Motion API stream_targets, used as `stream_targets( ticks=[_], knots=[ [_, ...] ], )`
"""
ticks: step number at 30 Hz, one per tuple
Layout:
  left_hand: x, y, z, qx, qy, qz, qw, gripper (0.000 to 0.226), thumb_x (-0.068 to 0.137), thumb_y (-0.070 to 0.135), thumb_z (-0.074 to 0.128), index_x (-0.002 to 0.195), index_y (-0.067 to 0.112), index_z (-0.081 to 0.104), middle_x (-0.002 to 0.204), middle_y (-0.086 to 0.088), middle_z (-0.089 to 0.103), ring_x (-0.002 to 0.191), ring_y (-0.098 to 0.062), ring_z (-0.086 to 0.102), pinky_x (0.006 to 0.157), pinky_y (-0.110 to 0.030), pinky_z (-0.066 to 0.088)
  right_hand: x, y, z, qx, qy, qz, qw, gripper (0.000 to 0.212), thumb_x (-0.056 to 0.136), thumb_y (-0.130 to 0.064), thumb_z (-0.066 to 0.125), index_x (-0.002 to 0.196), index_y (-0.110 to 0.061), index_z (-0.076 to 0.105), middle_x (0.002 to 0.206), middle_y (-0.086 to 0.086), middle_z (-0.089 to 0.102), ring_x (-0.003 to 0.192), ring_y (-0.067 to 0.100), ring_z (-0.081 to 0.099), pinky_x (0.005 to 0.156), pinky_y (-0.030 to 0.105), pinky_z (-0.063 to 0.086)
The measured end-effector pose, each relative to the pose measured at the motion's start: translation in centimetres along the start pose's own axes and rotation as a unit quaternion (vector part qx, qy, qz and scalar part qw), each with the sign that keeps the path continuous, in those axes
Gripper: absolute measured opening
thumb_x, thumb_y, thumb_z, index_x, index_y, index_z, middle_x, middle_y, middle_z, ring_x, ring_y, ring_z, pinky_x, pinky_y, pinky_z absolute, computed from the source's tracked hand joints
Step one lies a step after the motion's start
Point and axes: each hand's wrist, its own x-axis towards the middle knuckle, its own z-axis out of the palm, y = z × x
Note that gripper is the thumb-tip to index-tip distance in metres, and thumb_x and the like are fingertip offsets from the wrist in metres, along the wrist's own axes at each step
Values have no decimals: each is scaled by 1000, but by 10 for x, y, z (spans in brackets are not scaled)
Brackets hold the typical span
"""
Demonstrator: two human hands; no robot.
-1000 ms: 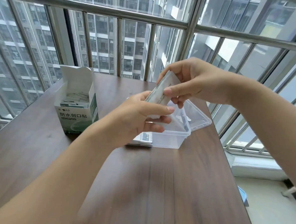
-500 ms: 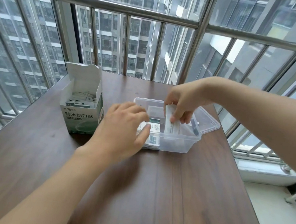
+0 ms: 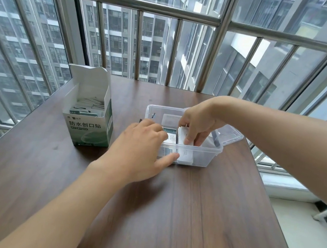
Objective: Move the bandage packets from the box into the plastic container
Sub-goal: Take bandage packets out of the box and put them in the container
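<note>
A clear plastic container point(image 3: 207, 150) stands mid-table with several bandage packets point(image 3: 171, 137) lying inside. My right hand point(image 3: 196, 126) reaches down into it and pinches a white stack of packets point(image 3: 184, 136) against the container's bottom. My left hand point(image 3: 140, 148) rests against the container's left front, fingers on its rim and the thumb stretched along its front wall. To the left stands the open green and white bandage box point(image 3: 89, 123), its flap up, with more packets point(image 3: 89, 104) showing inside.
The container's clear lid point(image 3: 230, 135) lies behind it toward the right table edge. The brown wooden table point(image 3: 167, 218) ends at a metal railing point(image 3: 213, 22) and window glass behind. Floor drops off to the right.
My right hand has carried the packet stack from above the container down into it. My left hand let go of the stack and came down against the container's side.
</note>
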Motion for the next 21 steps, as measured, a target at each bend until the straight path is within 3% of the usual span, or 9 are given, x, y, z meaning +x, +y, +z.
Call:
stream_targets(
  ticks=[3,5,8,11,15,18,19,21],
  knots=[
    [0,0,0,2,-7,-1,1000,74,83,73,23,107,21,69,110,7,67,114,-19,53,96,-39,47,-4,-2,7,-13,23,5,1000,28,90,4,68,116,0,58,97,11,69,77,18,73,64,21,60],
    [0,0,-1,2,-11,-1,1000,71,85,73,28,108,20,68,110,6,67,115,-19,52,96,-39,47,-7,-5,11,-45,49,8,998,26,91,4,67,115,-2,59,91,8,68,60,8,69,47,13,51],
    [0,1,-1,-3,-7,2,1000,60,89,68,43,110,18,68,111,4,67,116,-20,52,96,-38,47,-9,-6,15,-94,90,16,991,31,93,0,64,123,-1,59,81,3,63,41,0,62,34,6,38],
    [-1,1,-2,-3,-4,5,1000,56,91,66,47,112,18,67,113,4,66,118,-19,51,97,-38,46,-12,-6,18,-122,107,17,987,35,94,-6,64,129,-1,59,80,-1,62,50,3,61,31,6,34],
    [0,0,-1,-4,3,5,1000,53,91,64,50,115,19,65,116,5,65,120,-19,50,98,-38,46,-15,-5,17,-107,120,15,987,37,94,-8,66,129,-2,59,101,4,66,56,5,64,35,7,40],
    [0,-1,-1,-26,11,6,1000,51,91,61,54,121,20,62,119,5,64,121,-19,51,98,-39,46,-18,-2,11,-55,112,0,992,52,93,-7,68,140,-2,49,125,17,65,74,16,74,65,20,60],
    [-1,-1,-1,-35,17,10,999,51,91,60,54,123,20,61,121,5,64,121,-20,52,98,-40,46,-19,0,9,-34,112,-6,993,57,93,-6,68,145,-3,45,131,18,62,80,20,76,76,27,62],
    [-2,-3,-2,-58,36,19,997,53,90,59,55,126,21,61,123,5,63,118,-22,54,99,-42,46,-27,1,3,-14,118,-15,993,58,93,-3,67,146,-6,45,139,18,55,83,24,77,84,33,62]
  ],
)
